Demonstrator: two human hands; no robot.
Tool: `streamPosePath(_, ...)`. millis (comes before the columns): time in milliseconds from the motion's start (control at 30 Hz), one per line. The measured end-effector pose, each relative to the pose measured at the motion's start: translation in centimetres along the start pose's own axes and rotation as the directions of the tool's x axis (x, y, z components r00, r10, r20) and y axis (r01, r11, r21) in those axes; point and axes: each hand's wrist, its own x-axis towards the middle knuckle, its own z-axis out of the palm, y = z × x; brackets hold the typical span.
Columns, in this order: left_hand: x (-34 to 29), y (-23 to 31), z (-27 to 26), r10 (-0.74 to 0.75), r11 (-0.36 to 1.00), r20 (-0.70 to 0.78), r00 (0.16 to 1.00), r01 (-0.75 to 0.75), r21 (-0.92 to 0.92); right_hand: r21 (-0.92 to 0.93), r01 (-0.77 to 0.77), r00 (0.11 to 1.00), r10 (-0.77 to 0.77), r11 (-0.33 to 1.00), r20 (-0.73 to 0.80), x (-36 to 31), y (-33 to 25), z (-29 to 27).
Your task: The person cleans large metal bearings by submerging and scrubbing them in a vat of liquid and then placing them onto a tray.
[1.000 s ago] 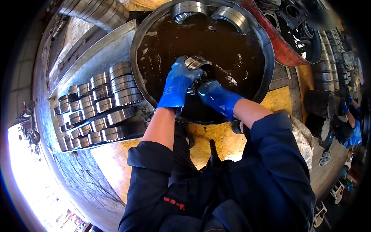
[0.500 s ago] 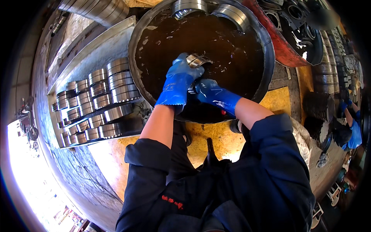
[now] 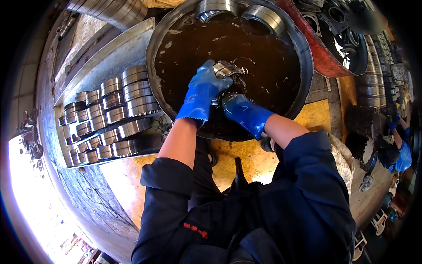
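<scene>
Both my hands wear blue rubber gloves and reach into a round black basin (image 3: 305,83) filled with dark oily liquid (image 3: 263,57). My left hand (image 3: 203,90) grips a shiny steel bearing ring (image 3: 225,69) from its left side, just above the liquid. My right hand (image 3: 241,110) is closed on the underside of the same ring, partly hidden behind the left glove. Two more steel bearings, one (image 3: 210,9) beside the other (image 3: 266,16), stand against the basin's far rim.
A metal tray (image 3: 105,57) on my left holds several rows of clean bearing rings (image 3: 116,110). Stacked rings and dark machine parts (image 3: 351,22) lie at the right. Another person in blue gloves (image 3: 402,156) works at the far right edge. Yellow board (image 3: 246,163) lies under the basin.
Both hands with the bearing ring have shifted slightly toward the far side of the basin and turned the ring; the grip stays the same.
</scene>
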Motion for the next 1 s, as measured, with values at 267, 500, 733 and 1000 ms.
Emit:
streamPosePath(267, -2.1, 3.6, -0.2, 0.023, 0.999, -0.028, 0.999, -0.022, 0.033, 0.941, 0.293, 0.947, -0.186, 0.173, -0.261, 5.2, 4.1, 5.7)
streamPosePath(500, -1.8, 1.4, -0.6, -0.032, 0.999, -0.073, 0.997, 0.032, -0.009, 0.027, 0.010, 0.985, -0.015, 1.000, 0.172, -1.6, -2.1, -5.1)
streamPosePath(733, 1.4, -1.6, 0.7, 0.062, 0.980, -0.082, 0.995, -0.076, -0.186, 0.301, 0.130, 0.988, -0.100, 0.945, -0.115, 2.3, 1.9, -2.3)
streamPosePath(1000, -0.2, 0.3, 0.2, 0.044, 0.997, -0.054, 0.998, -0.047, -0.061, -0.019, 0.116, 0.991, -0.117, 0.993, -0.063, 1.0, 1.1, 0.1)
